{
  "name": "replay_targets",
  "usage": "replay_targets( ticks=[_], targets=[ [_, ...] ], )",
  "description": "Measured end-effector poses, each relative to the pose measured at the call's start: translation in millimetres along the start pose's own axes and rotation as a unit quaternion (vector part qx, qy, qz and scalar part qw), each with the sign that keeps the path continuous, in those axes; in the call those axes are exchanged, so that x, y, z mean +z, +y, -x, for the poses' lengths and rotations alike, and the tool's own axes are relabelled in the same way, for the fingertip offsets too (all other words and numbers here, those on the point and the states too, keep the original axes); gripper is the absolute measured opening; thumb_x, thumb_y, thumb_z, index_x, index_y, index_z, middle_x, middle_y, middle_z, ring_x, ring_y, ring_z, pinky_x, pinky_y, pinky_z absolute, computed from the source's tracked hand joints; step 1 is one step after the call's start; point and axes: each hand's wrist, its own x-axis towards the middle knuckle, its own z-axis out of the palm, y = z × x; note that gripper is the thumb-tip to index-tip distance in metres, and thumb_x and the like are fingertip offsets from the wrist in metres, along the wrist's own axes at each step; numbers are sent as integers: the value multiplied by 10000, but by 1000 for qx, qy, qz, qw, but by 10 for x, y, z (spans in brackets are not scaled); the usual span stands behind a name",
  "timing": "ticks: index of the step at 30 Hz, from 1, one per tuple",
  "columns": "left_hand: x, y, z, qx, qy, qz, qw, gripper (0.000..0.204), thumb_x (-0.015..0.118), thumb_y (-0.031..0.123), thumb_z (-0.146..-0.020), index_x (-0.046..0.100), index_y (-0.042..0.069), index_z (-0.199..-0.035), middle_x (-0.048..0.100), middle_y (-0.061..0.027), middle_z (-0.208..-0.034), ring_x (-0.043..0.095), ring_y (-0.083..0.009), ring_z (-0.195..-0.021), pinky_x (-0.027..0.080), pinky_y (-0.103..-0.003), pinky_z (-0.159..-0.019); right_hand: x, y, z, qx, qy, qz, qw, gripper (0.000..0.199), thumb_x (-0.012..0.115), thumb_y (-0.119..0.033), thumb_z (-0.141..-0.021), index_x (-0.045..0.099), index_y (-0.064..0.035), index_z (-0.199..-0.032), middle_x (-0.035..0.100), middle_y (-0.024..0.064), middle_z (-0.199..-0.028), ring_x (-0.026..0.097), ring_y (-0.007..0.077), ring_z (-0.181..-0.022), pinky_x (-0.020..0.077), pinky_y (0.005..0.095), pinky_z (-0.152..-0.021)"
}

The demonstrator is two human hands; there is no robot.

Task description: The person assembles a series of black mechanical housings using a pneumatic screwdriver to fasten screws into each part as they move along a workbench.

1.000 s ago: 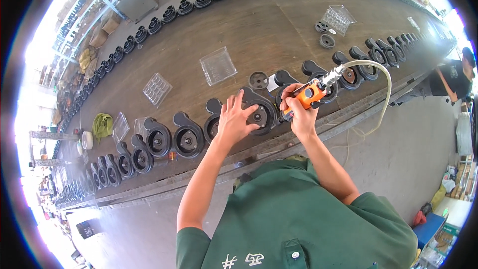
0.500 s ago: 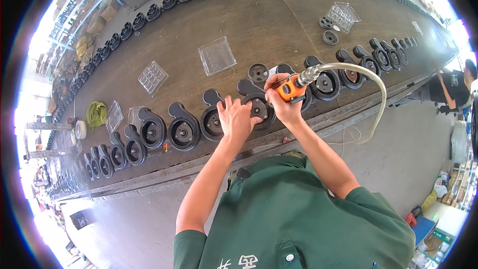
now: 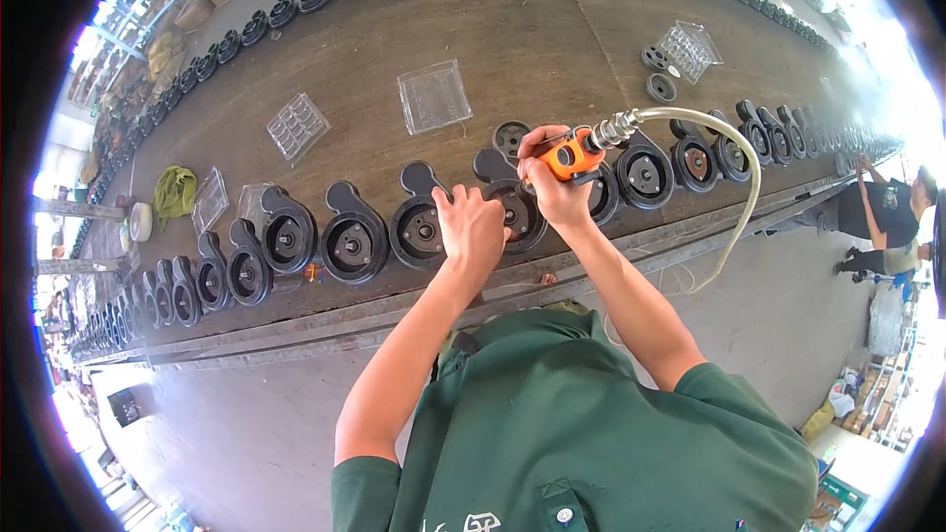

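Head view shows our right hand closed round an orange-and-black handheld tool, its long axis slanting down-left toward a round black lobed housing, whose left edge our nearer, half-curled left hand covers, its hold unclear.

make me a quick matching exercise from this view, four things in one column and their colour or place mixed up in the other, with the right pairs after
Things
1. power tool
2. hose
3. crumpled cloth
4. left hand

Colours and places
A. yellow-green, toward the left end of the table
B. at the near row of round black parts
C. orange, gripped in the right hand
D. pale, arching out to the right of the orange body

Right pairs
1-C
2-D
3-A
4-B
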Motion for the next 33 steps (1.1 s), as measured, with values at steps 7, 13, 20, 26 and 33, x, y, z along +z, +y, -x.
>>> replay_targets(
  ticks=[7, 13, 20, 26, 33],
  targets=[
    [0, 22, -13, -8, -11, -13, 1000, 317, 852, 379, -725, 786, 142, -925, 682, -97, -967, 608, -282, -1052, 368, -545, -1051, -41, 79, -44, -6, -4, 1, 1000, 238, 623, 128, -803, 583, 14, -1009, 675, 93, -881, 647, 114, -696, 541, 239, -602],
    [8, 12, 1, -9, -3, -5, 1000, 331, 849, 381, -725, 789, 143, -947, 680, -100, -969, 607, -278, -1056, 364, -544, -1062, -27, 106, -55, 0, -5, -8, 1000, 222, 613, 123, -799, 596, 20, -995, 670, 86, -869, 644, 113, -704, 535, 239, -601],
    [41, -13, 53, -3, 28, 19, 999, 350, 860, 374, -709, 791, 138, -958, 677, -97, -960, 606, -278, -1057, 357, -548, -1075, -3, 126, -34, 10, -34, 15, 999, 187, 631, 94, -797, 628, 29, -972, 661, 62, -844, 632, 107, -734, 516, 245, -661],
    [-16, 2, 11, -12, -2, 0, 1000, 352, 859, 394, -715, 793, 148, -959, 679, -82, -950, 611, -261, -1039, 373, -521, -1049, 69, 101, -70, 0, -70, 51, 996, 156, 642, 74, -789, 650, 28, -938, 669, 39, -824, 628, 87, -747, 512, 247, -684],
    [6, 31, 32, -26, -3, 3, 1000, 331, 856, 395, -726, 793, 161, -951, 682, -66, -948, 616, -245, -1034, 375, -535, -1024, 37, 110, -55, 10, -70, 55, 996, 176, 633, 70, -792, 659, 36, -962, 682, 52, -843, 640, 99, -768, 520, 253, -712]
  ],
)
